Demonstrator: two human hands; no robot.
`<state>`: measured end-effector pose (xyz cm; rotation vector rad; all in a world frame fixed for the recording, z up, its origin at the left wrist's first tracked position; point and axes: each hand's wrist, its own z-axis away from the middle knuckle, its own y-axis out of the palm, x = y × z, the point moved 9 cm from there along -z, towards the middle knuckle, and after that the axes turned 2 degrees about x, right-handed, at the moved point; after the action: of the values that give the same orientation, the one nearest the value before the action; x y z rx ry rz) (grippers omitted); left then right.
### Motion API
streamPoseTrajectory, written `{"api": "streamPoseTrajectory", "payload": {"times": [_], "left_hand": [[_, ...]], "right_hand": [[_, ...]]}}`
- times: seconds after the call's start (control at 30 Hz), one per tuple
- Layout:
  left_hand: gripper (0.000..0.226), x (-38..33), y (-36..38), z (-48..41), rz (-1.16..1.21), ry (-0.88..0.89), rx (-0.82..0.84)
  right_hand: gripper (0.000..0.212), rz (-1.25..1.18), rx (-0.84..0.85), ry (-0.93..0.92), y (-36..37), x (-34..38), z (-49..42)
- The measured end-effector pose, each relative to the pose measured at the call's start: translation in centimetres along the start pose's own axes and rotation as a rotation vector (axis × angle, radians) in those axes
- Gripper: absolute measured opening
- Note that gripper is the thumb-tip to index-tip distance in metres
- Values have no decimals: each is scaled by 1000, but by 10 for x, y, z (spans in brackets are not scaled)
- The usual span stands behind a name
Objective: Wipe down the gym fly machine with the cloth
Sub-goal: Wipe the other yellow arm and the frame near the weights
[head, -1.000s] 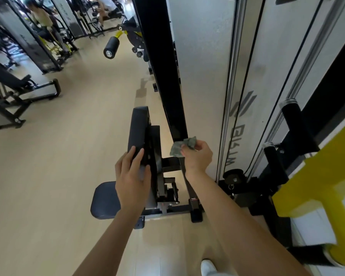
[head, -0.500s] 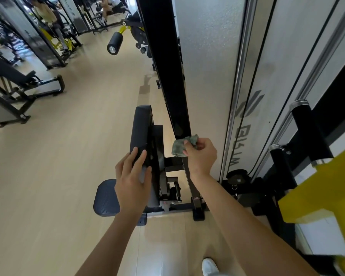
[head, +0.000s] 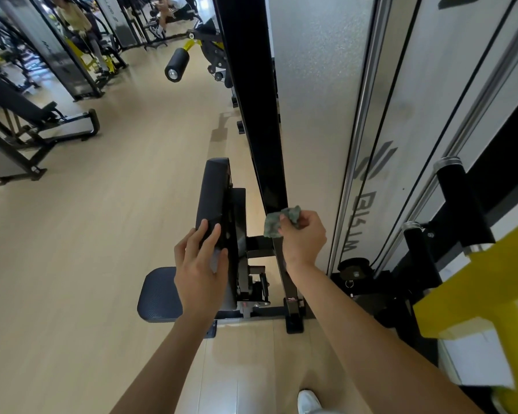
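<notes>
The fly machine stands right in front of me, with a black upright post [head: 251,109] running down the middle of the view and a white weight-stack cover [head: 317,115] to its right. My right hand [head: 304,237] grips a crumpled grey-green cloth [head: 277,222] and holds it against the lower part of the post. My left hand [head: 199,264] rests with straight fingers on the dark back pad [head: 213,189]. Below it is the dark seat [head: 159,294].
Yellow arm [head: 473,291] and black padded handles [head: 461,201] stick out at the right. Chrome guide rods [head: 356,144] run down the cover. Other machines [head: 27,127] and people fill the far left and back. A black roller pad [head: 177,65] hangs behind. Wooden floor [head: 87,234] lies to the left.
My view has shifted slightly and my hands sit a little lower in it. The cloth stays against the lower post and my left hand stays on the back pad.
</notes>
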<state>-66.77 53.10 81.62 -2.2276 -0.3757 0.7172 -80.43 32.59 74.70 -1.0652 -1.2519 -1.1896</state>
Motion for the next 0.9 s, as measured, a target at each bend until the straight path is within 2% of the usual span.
{"api": "streamPoseTrajectory", "payload": {"times": [0.1,0.3,0.43,0.5,0.63,0.7,0.77,0.9], "left_hand": [[51,0,1,0,5,2,4],[49,2,3,0,12,-2,1],[49,2,3,0,11,7,-4],[50,3,2,0,8,13,-1],[51,3,2,-1,6,12,5],[51,2,2,0,3,11,7],[52,2,1,-1,6,22,8],[52,3,-1,-1,7,45,16]], "right_hand": [[17,73,8,67,-3,-11,2],[16,39,-2,-104,3,18,-5],[20,131,63,23,2,-10,-2],[20,129,74,29,3,-8,-2],[18,37,44,-183,8,37,-3],[19,42,33,-217,10,42,-5],[19,98,37,-114,9,19,-7],[22,336,89,231,-13,-68,-5]]}}
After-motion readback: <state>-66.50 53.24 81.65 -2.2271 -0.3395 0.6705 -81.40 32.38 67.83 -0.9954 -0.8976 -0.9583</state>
